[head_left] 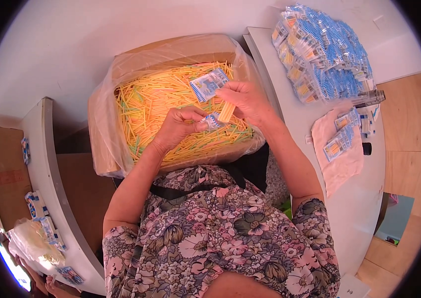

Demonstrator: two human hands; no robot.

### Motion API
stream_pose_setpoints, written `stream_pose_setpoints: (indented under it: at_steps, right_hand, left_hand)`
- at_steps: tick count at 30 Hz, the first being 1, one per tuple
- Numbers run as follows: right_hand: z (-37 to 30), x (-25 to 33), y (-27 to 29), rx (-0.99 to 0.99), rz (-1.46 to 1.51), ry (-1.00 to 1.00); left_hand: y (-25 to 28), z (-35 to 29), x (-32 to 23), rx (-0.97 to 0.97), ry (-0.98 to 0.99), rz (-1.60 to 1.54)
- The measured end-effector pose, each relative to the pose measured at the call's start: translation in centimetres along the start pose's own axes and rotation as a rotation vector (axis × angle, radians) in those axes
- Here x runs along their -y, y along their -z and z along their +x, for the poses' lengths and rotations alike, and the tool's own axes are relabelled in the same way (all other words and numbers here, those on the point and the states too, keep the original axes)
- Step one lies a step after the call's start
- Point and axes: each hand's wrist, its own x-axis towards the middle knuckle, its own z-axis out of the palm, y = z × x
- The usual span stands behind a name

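Observation:
A large cardboard box lined with clear plastic point(103, 119) stands before me, filled with thin yellow, green and pink sticks point(153, 94). Over it, my left hand point(180, 126) pinches a crumpled blue-and-white plastic packet point(213, 120). My right hand point(247, 102) is closed on a short bundle of yellow sticks point(227, 112), its lower end beside that packet. Another blue-and-white packet point(209, 84) is at my right fingertips, above the loose sticks. Whether those fingers grip it or only overlap it, I cannot tell.
On the white table at right lie a heap of filled blue-and-white packets point(324, 54), a pink cloth point(327, 169) bearing several packets, and a dark cylinder point(369, 98). More packets point(51, 231) and a plastic bag point(29, 236) are at left, near another person's hand point(54, 287).

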Motion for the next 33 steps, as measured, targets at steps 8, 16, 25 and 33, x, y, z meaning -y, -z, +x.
stream_pose_setpoints:
  at_steps: [8,16,25,33]
  right_hand:
    - [-0.6,0.5,-1.9,-0.279,-0.543,0.448]
    - [-2.5,1.6,-3.5,-0.093,-0.717,0.589]
    - [-5.9,-4.9,-2.6,-0.448,-0.937,0.814]
    - [-23.5,-4.5,14.9,-1.042,-0.282,0.535]
  left_hand:
    - [0.3,-0.2,0.2,-0.005,0.029,-0.04]
    - [0.4,-0.6,-0.6,-0.032,0.087,-0.083]
    - [-1.1,-0.6,-0.1,-0.047,0.01,0.234]
    - [0.0,1.5,-3.2,-0.086,-0.31,0.872]
